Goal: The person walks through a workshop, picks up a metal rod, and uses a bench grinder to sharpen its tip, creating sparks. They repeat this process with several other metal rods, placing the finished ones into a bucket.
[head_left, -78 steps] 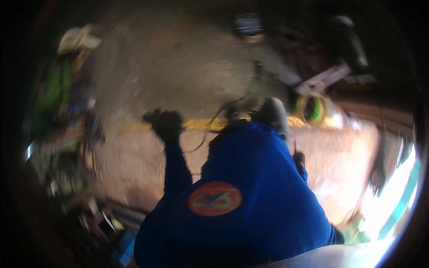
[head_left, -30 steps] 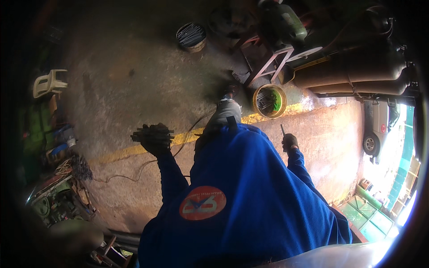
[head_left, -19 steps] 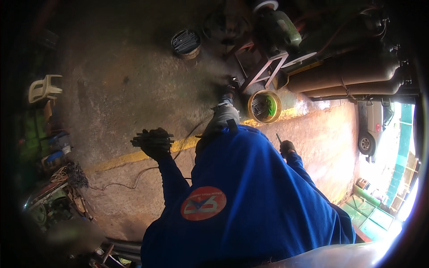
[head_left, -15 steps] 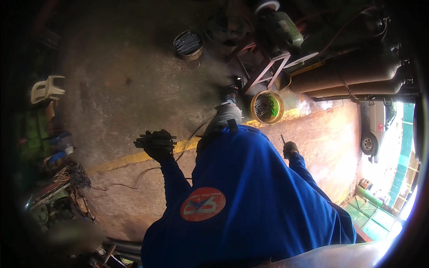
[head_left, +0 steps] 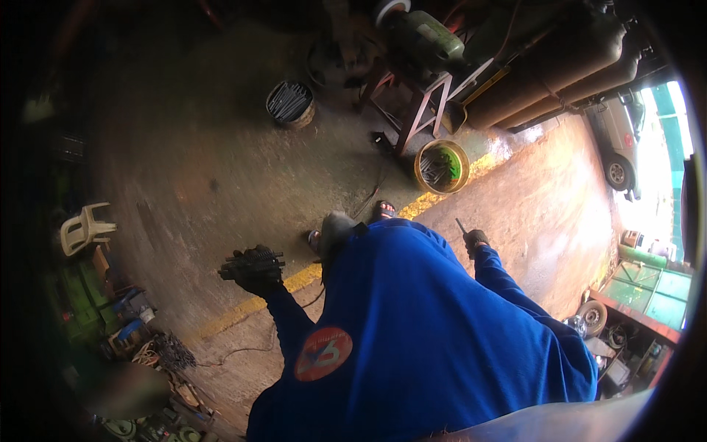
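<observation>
My left hand (head_left: 262, 275), in a dark glove, is closed around a bundle of short dark metal rods (head_left: 234, 268), whose ends stick out on both sides. Out to the right, my gloved right hand (head_left: 477, 240) grips a single thin metal rod (head_left: 461, 225) that points forward. Both hands hang away from my body, over the floor. Ahead of them stand a yellow bucket (head_left: 420, 175) with metal rods and something bright green inside, and a round basket (head_left: 302, 122) full of dark rods.
A metal stand (head_left: 440, 107) holds a green tank (head_left: 427, 38); large gas cylinders (head_left: 549, 77) lie behind it. A cable (head_left: 239, 355) and a yellow line (head_left: 300, 280) cross the floor. At left is a pale plastic chair (head_left: 82, 230); a wheel (head_left: 591, 318) lies right.
My view has turned to the right, and the bucket, basket and chair sit differently in it. The leg stretched ahead before is now nearer beneath me. Both hands keep their hold.
</observation>
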`<state>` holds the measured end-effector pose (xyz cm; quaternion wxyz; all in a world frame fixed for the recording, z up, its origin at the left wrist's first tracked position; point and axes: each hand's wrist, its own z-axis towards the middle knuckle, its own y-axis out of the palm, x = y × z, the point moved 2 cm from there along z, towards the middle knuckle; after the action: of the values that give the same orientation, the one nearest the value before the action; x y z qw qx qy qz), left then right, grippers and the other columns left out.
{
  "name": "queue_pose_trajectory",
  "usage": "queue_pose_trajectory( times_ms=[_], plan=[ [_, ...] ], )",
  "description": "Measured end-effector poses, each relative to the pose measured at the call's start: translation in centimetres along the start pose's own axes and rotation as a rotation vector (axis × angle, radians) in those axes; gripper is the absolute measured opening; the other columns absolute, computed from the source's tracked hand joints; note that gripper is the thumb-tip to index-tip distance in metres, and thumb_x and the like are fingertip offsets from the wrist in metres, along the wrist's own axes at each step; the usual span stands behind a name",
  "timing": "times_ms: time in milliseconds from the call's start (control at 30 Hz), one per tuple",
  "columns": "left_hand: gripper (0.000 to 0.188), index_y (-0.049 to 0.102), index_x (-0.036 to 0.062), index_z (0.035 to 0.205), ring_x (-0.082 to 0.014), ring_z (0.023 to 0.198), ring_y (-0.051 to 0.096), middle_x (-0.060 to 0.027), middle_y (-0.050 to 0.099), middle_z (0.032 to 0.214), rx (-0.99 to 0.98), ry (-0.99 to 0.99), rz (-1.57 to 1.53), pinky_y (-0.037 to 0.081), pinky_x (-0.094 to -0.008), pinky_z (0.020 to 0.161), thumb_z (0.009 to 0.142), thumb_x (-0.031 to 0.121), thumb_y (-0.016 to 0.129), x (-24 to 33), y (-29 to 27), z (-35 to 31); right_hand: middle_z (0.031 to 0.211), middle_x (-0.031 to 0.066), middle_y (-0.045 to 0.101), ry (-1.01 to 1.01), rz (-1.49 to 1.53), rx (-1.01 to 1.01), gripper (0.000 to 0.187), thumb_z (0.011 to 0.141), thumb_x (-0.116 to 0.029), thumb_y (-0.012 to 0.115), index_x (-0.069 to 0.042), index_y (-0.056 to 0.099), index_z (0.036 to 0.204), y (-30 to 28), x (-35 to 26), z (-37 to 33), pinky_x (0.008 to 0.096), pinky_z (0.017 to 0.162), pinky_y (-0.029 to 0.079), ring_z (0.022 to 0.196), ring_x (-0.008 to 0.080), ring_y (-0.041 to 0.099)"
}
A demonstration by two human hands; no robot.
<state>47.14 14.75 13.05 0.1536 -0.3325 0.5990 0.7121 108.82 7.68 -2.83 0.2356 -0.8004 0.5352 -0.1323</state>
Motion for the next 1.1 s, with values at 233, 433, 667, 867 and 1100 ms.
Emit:
queue_pose_trajectory(
  times_ms=[233, 433, 667, 867, 1100],
  plan=[
    [0.044, 0.060, 0.0072, 0.102, -0.0188, 0.061, 0.053, -0.0075, 0.060, 0.076, 0.469, 0.245, 0.704, 0.046, -0.0358, 0.073, 0.095, 0.047, 0.041, 4.0, 3.7, 2.0, 0.054, 0.0089, 0.050, -0.033, 0.118, 0.095, 0.032, 0.087, -0.030, 0.055, -0.002, 0.058, 0.072, 3.7, -3.0, -4.3, 0.0410, 0.039, 0.043, 0.042, 0.0240, 0.051],
    [0.036, 0.058, 0.0131, 0.114, -0.0294, 0.112, 0.053, -0.0106, 0.056, 0.121, 0.175, -0.212, 0.895, 0.031, -0.0503, 0.104, 0.096, 0.037, 0.039, 9.4, 5.8, 3.2, 0.070, 0.0218, 0.064, -0.152, 0.086, 0.092, 0.036, 0.084, -0.030, 0.053, 0.003, 0.066, 0.086, 7.0, -10.1, -12.5, 0.0446, 0.051, 0.050, 0.060, 0.0355, 0.065],
    [0.026, 0.057, 0.0180, 0.112, -0.0212, 0.101, 0.058, -0.0043, 0.058, 0.112, 0.075, -0.188, 1.109, 0.041, -0.0458, 0.097, 0.094, 0.029, 0.044, 4.9, 4.2, 7.2, 0.089, 0.0230, 0.066, -0.264, -0.150, 0.152, 0.042, 0.080, -0.038, 0.057, 0.001, 0.068, 0.091, 7.7, -4.0, -9.2, 0.0433, 0.072, 0.051, 0.083, 0.0369, 0.065],
    [0.038, 0.052, 0.0172, 0.123, -0.0211, 0.092, 0.059, -0.0037, 0.057, 0.115, 0.277, 0.151, 0.985, 0.042, -0.0435, 0.096, 0.089, 0.034, 0.047, 3.2, -2.9, 8.6, 0.060, 0.0141, 0.057, 0.068, 0.393, 0.039, 0.028, 0.081, -0.027, 0.058, 0.000, 0.063, 0.081, 4.8, 6.7, -6.7, 0.0413, 0.042, 0.050, 0.049, 0.0283, 0.060],
    [0.042, 0.053, 0.0062, 0.117, -0.0229, 0.082, 0.057, -0.0102, 0.058, 0.090, 0.448, 0.028, 1.213, 0.043, -0.0445, 0.093, 0.086, 0.034, 0.050, -6.4, -5.3, 7.2, 0.059, 0.0109, 0.054, 0.263, 0.648, 0.073, 0.021, 0.077, -0.022, 0.060, -0.002, 0.059, 0.076, 5.1, 12.9, -7.5, 0.0424, 0.042, 0.050, 0.046, 0.0247, 0.056]
  ],
)
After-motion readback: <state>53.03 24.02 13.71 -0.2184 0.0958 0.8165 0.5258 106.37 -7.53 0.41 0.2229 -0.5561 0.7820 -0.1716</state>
